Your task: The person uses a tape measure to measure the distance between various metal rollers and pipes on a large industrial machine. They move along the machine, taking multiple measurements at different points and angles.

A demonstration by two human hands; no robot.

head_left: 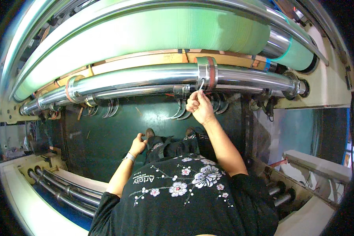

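Note:
A polished metal shaft (157,75) runs across in front of me, and a metal collar (203,74) with a reddish-brown band is fitted around it right of centre. Raised to this collar, my right hand (200,107) has its fingers closed around a thin, silvery rod-shaped tool (202,84). The tool's upper end meets the collar's face; the lower end is hidden in my fingers. My left hand (138,144) hangs low by my left leg, away from the shaft, with fingers loosely apart and nothing visible in them. A pale band circles that wrist.
Behind the shaft lies a wide pale-green roller (173,29). Another banded collar (72,89) sits further left on the shaft. Curved metal blades or half-rings (113,108) hang below it over the dark green floor (145,114). Cream machine frames (322,92) and more metal rollers (74,198) surround me.

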